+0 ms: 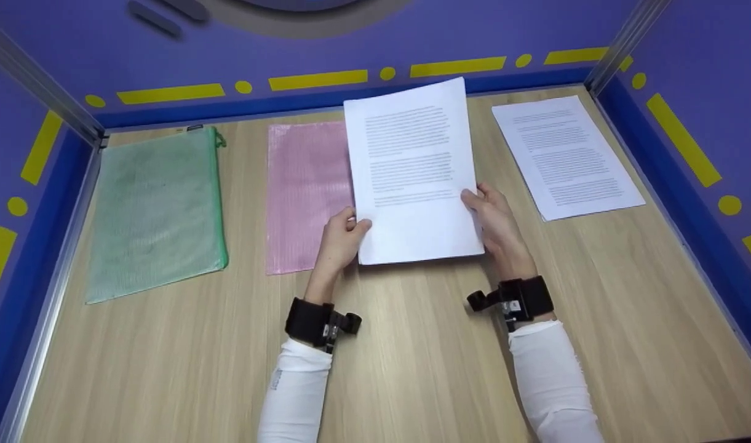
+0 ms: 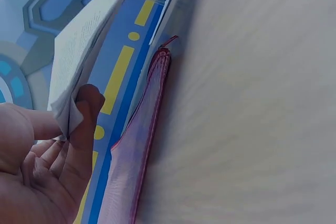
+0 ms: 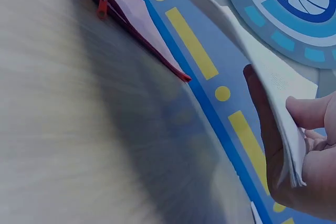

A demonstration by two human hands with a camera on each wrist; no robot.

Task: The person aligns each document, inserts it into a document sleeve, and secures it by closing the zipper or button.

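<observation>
A stack of printed paper [image 1: 412, 178] is held up off the table between both hands, its text side facing me. My left hand [image 1: 343, 237] pinches its lower left edge, thumb in front and fingers behind. On the right edge, my right hand [image 1: 498, 221] grips it the same way, higher up. The right wrist view shows several sheets [image 3: 281, 114] layered between thumb and fingers; in the left wrist view a corner of the paper [image 2: 68, 116] bends near the thumb. Behind the stack lies a pink zip pouch [image 1: 307, 197], partly hidden by it.
To the left, a green mesh zip pouch [image 1: 157, 215] lies flat on the wooden table [image 1: 406, 357]. Another printed paper stack [image 1: 569, 157] lies at the back right. Purple-blue panels [image 1: 313, 55] with yellow marks wall the table at the back and sides.
</observation>
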